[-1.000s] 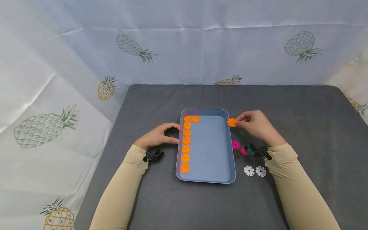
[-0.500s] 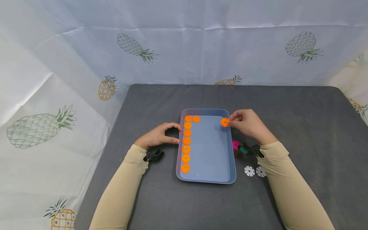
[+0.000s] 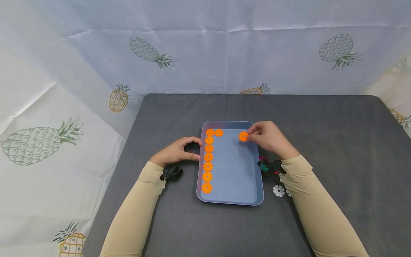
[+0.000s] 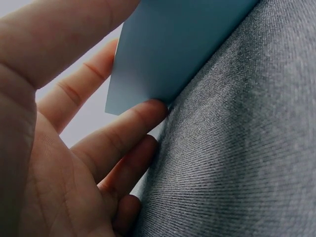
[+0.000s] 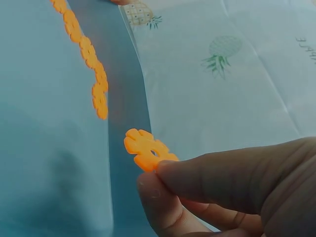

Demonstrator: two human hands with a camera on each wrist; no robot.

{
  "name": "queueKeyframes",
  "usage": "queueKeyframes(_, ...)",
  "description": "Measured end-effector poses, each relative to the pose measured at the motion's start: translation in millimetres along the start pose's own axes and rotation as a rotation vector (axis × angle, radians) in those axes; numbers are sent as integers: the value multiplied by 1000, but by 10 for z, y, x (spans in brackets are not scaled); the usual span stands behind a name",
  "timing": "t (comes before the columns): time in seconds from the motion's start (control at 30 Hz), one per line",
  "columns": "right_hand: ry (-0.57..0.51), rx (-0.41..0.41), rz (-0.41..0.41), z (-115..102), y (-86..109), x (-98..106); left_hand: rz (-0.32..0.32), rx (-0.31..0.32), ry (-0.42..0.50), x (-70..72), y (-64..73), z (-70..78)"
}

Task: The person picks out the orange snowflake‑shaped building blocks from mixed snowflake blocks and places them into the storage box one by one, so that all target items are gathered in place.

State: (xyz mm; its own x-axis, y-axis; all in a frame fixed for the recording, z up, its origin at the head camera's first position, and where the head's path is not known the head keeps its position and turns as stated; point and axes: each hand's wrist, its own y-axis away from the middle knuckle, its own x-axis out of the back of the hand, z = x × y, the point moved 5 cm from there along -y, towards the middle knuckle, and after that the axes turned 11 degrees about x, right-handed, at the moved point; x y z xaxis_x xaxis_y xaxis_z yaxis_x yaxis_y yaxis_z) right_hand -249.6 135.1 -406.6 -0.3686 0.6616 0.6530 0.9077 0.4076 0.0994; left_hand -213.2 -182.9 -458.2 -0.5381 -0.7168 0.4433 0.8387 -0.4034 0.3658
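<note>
Between thumb and index finger, my right hand (image 3: 269,136) pinches an orange notched plastic disc (image 3: 243,136), flower-shaped with a small centre hole, over the far right part of a blue-grey tray (image 3: 233,178). In the right wrist view the disc (image 5: 143,148) is tilted, one edge covered by the fingertips. My left hand (image 3: 176,151) touches the tray's outer left wall with thumb and fingertips, fingers lightly bent; the left wrist view shows the fingers (image 4: 123,133) against that wall (image 4: 153,54). A column of orange discs (image 3: 208,157) lies along the tray's left side, with another orange disc (image 3: 219,132) beside its far end.
White notched discs (image 3: 278,191) lie on the grey tablecloth (image 3: 179,225) right of the tray, one partly under the right sleeve. Pink discs (image 3: 263,158) are mostly hidden by the right wrist strap (image 3: 271,166). A pineapple-print curtain (image 3: 205,60) stands behind the table.
My right hand has moved left with the orange disc, from beside the tray's right rim to over its inside. Its forearm now covers more of the loose discs. The left hand stays put.
</note>
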Motion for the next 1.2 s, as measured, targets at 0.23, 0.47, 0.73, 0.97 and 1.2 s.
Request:
queueKeyframes(0.23, -24, 3, -9, -69, -37, -86, -5, -14, 6, 0, 2, -14)
queueKeyframes(0.47, -40, -5, -34, -104, -97, -150, -6, -16, 5, 6, 7, -3)
queueKeyframes(0.73, -34, -5, -53, -138, -147, -205, -8, -18, 5, 6, 1, 7)
queueKeyframes(0.97, -18, 18, -49, -170, -192, -236, -9, -29, -3, 14, 12, 19)
queueKeyframes(1.2, -17, 34, -61, -208, -236, -278, -12, -46, 0, 24, -13, 26)
